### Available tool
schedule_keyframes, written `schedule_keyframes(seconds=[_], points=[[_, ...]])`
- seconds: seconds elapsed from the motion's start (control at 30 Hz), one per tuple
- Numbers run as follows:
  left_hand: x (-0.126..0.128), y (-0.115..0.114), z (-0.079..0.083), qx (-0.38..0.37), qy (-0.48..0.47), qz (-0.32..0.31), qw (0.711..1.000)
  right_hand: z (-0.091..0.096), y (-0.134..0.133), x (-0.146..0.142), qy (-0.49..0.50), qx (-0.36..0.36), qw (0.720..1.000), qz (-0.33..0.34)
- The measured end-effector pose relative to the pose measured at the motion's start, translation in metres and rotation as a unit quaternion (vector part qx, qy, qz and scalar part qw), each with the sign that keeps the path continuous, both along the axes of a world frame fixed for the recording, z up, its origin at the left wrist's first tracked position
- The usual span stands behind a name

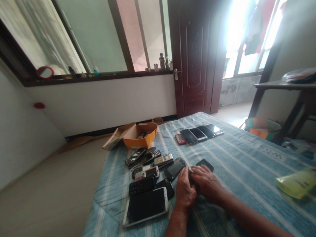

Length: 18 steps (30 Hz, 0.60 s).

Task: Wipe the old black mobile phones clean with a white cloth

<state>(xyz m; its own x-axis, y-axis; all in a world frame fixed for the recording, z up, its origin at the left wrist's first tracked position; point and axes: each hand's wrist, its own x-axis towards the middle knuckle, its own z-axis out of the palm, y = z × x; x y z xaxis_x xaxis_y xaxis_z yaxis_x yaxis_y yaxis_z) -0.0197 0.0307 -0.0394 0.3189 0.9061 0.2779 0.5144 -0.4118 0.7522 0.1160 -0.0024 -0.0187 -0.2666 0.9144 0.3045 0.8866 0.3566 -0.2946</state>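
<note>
My left hand [184,189] and my right hand [206,182] are together low over the bed, fingers curled in against each other. Between them is something mostly hidden; only a small whitish bit and a dark part show at the fingertips. A black phone [206,164] lies just beyond my right fingers. Close to my left hand are a dark touchscreen phone [175,168] and a black phone [166,188] lying flat. Left of these, a white tablet [146,206], a black keypad phone [140,186], a silver keypad phone [163,159] and several other old phones lie bunched together.
An open orange cardboard box [140,140] with a phone inside stands at the bed's left edge. A row of phones, including a white one [198,134] and a small pink one [180,139], lies farther back. A yellow plastic packet [297,182] is at right on the striped bedspread [237,168].
</note>
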Motion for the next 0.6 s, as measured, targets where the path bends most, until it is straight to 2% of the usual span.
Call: schedule_keyframes(seconds=[0.23, 0.33, 0.43, 0.6], points=[[0.002, -0.001, -0.004, -0.016, -0.002, 0.011, 1.000, 0.001, 0.012, 0.034, -0.042, -0.017, 0.989, -0.143], [0.002, -0.001, -0.004, -0.016, 0.002, 0.014, 1.000, -0.003, 0.010, 0.038, -0.054, -0.006, 0.984, -0.171], [0.001, -0.001, -0.004, -0.010, 0.010, 0.010, 1.000, -0.005, 0.004, 0.027, -0.053, 0.022, 0.988, -0.146], [0.000, 0.001, -0.003, -0.004, 0.021, 0.010, 1.000, -0.007, -0.010, 0.003, -0.030, 0.040, 0.998, -0.042]])
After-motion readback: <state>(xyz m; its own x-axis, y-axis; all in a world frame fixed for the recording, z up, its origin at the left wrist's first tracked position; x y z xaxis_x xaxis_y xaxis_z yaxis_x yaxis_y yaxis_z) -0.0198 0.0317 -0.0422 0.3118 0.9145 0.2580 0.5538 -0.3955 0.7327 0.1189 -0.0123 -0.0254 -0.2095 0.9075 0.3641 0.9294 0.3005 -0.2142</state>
